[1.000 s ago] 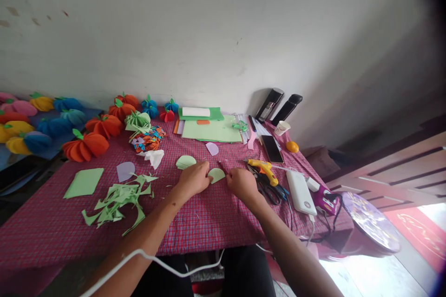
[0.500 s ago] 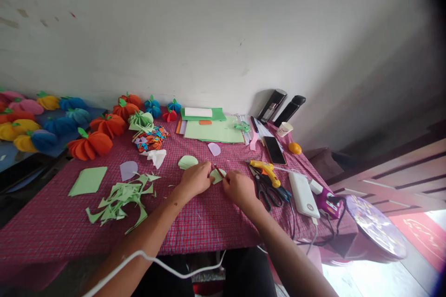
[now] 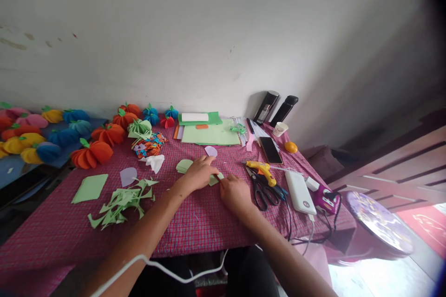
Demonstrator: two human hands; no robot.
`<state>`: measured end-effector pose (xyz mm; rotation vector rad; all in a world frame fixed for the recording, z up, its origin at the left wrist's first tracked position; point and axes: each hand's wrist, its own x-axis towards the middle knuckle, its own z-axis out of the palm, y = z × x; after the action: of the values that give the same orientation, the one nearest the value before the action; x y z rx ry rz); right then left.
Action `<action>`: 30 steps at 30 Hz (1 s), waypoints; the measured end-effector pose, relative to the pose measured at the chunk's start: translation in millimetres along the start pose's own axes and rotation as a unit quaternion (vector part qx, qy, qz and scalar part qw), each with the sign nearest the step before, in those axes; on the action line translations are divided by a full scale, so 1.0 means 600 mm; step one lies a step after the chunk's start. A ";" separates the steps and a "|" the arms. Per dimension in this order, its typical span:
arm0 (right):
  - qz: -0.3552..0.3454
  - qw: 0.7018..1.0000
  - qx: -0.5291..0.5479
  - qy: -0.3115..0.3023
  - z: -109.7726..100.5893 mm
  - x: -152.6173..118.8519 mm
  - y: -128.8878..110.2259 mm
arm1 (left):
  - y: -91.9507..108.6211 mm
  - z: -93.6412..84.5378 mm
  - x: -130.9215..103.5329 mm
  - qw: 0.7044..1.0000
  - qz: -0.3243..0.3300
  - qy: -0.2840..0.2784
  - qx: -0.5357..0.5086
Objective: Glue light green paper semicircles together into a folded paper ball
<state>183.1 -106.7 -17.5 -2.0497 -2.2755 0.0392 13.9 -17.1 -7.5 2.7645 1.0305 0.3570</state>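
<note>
My right hand (image 3: 236,193) is closed round a thin dark red pencil (image 3: 218,177), its fingers low over the table. Under the pencil lies a small light green paper piece (image 3: 213,181), partly covered by my hands. My left hand (image 3: 199,174) rests at its left side, fingers stretched out and apart, the thumb side close to the pencil. A stack of rounded light green cutouts (image 3: 183,165) sits just left of that hand. Beyond its fingertips is a lilac paper cutout (image 3: 211,150).
Green paper scraps (image 3: 121,204), a green square stack (image 3: 89,188) and paper pumpkins (image 3: 91,153) fill the left. On the right lie a yellow glue gun (image 3: 262,170), black scissors (image 3: 263,192), a phone (image 3: 271,150) and a white power bank (image 3: 300,191). Paper sheets (image 3: 209,135) lie behind.
My left hand has moved toward the lilac cutout and its fingers have spread. The pencil's end has come lower, beside the left hand. The camera view has shifted slightly.
</note>
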 end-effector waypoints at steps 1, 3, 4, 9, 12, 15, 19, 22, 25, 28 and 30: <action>-0.003 1.000 -0.001 -0.003 -0.001 -0.001 -0.001 | -0.002 0.001 0.003 1.000 0.000 -0.007 0.001; -0.012 1.000 -0.005 -0.010 -0.004 0.000 -0.004 | -0.007 0.001 0.008 1.000 -0.002 -0.019 0.002; -0.020 1.000 -0.006 -0.015 -0.005 0.001 -0.006 | -0.009 0.000 0.009 1.000 -0.005 -0.024 0.002; -0.077 0.995 -0.010 -0.058 -0.009 0.001 -0.016 | -0.012 -0.004 0.019 0.999 -0.014 -0.053 -0.002; -0.115 0.990 -0.012 -0.077 -0.011 -0.003 -0.016 | -0.011 -0.004 0.025 0.998 -0.020 -0.060 0.001; -0.139 0.987 0.019 -0.078 -0.016 -0.003 -0.007 | -0.012 -0.003 0.027 0.997 -0.027 -0.069 0.003; -0.081 0.995 0.023 -0.054 -0.023 0.004 0.008 | -0.012 -0.006 0.029 0.996 -0.027 -0.087 0.004; -0.048 0.996 -0.004 -0.069 -0.020 0.010 0.006 | -0.011 -0.010 0.031 0.995 -0.026 -0.093 0.009; -0.089 0.993 -0.002 -0.076 -0.015 0.008 -0.006 | -0.009 -0.012 0.033 0.995 -0.026 -0.095 0.009; -0.141 0.986 0.032 -0.081 -0.015 -0.007 -0.014 | -0.008 -0.010 0.034 0.995 -0.035 -0.094 0.002; -0.152 0.983 0.074 -0.075 -0.018 -0.026 -0.015 | -0.009 -0.007 0.032 0.996 -0.032 -0.084 -0.006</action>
<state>176.6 -123.4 -6.6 -1.6614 -2.5608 0.3438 23.5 0.1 -1.8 2.6899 1.0668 0.1184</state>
